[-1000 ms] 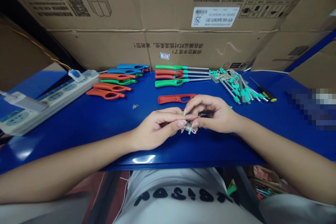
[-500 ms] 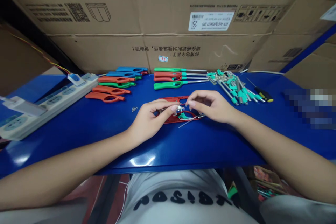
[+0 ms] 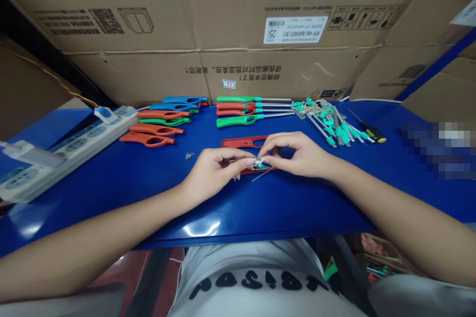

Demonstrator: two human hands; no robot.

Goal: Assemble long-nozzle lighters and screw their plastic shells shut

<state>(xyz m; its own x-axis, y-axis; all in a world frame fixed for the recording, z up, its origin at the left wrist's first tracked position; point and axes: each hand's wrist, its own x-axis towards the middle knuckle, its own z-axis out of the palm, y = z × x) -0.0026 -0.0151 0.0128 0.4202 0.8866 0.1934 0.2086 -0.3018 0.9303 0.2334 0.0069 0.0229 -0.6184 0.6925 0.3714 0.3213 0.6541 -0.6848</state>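
A small metal and teal part [image 3: 257, 162] sat just below the middle of the frame, pinched from both sides: the left hand [image 3: 213, 171] had its thumb and forefinger closed tightly on the part's left end, and the right hand [image 3: 302, 153] had its fingertips closed on the right end, with the other fingers curled loosely above. The part hung right over a red handle shell [image 3: 241, 142], a flat, hollow plastic moulding with a finger loop, lying open side up on the blue table [image 3: 111, 173]; whether the part touched the shell could not be told. A thin metal wire [image 3: 260, 176] stuck out from under the fingers towards the lower edge. The glossy tabletop lay bare between the hands and its near edge, and also to the left as far as a few tiny springs [image 3: 190, 155]. Further up, loose handle shells [image 3: 156, 129] in orange, green and blue lay in a row, beside them finished lighters [image 3: 241, 109] with steel stems, then a heap of metal tubes [image 3: 330, 124] with teal caps and a screwdriver [image 3: 372, 132]. A white power strip [image 3: 67, 146] ran along the left edge, and cardboard boxes [image 3: 238, 34] walled the top.
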